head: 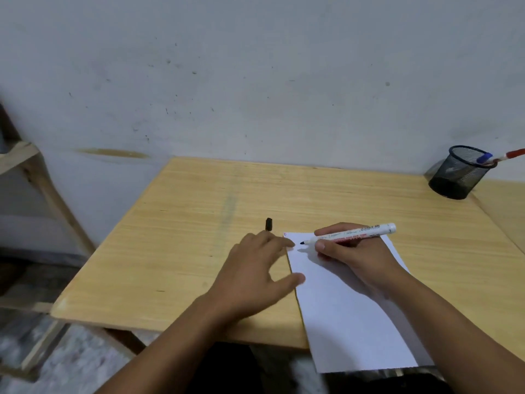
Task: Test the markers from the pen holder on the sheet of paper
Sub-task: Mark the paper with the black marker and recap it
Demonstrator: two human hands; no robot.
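Observation:
A white sheet of paper [346, 317] lies on the wooden table [199, 223], its near end overhanging the front edge. My right hand [355, 254] holds an uncapped white marker [352, 234], its dark tip just above the sheet's far left corner. My left hand [255, 274] lies flat with spread fingers, its fingertips and thumb on the paper's left edge. A black cap [268, 224] lies on the table just beyond my left fingers. The black mesh pen holder [458, 173] stands at the far right with a blue-capped marker [484, 158] and a red-capped marker [511, 155] in it.
A marked white wall [255, 81] rises right behind the table. A wooden frame [34, 177] stands to the left of the table. A second tabletop [505, 206] adjoins on the right past the pen holder.

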